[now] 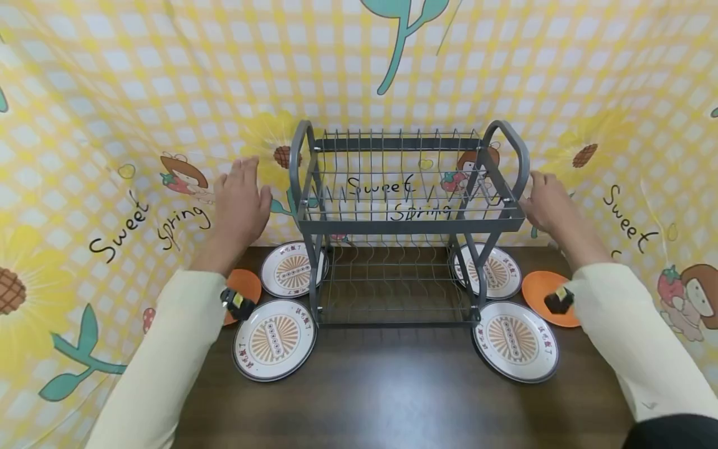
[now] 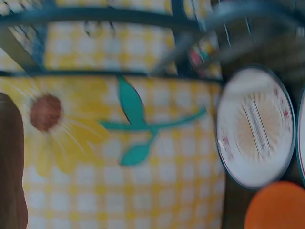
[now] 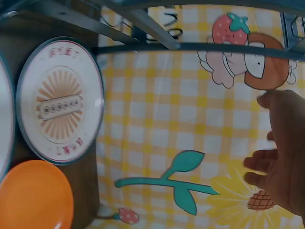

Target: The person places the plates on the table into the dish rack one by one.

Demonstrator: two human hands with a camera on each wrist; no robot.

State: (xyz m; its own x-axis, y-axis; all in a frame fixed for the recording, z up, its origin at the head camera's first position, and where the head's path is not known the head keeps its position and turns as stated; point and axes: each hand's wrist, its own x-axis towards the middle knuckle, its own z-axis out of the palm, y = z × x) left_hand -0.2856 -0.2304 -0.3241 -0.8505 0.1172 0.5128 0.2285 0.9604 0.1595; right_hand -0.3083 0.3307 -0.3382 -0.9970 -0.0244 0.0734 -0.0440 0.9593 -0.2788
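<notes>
A grey two-tier dish rack [image 1: 412, 226] stands in the middle of the dark table, its wire shelves holding no dishes. My left hand [image 1: 242, 202] is raised just left of the rack, fingers extended and holding nothing. On the other side, my right hand [image 1: 546, 202] is beside the rack's right handle, with loosely bent fingers and nothing in them. In the right wrist view the right hand [image 3: 286, 152] appears apart from the rack's bars. Only a dark edge of the left hand [image 2: 10, 162] shows in the left wrist view.
White patterned plates lie at the left front [image 1: 275, 340], left back [image 1: 291, 269], right front [image 1: 516, 341] and right back [image 1: 490, 271]. Orange plates sit at the outer left [image 1: 247, 285] and outer right [image 1: 546, 293]. A yellow checked cloth [image 1: 348, 62] hangs behind and at the sides.
</notes>
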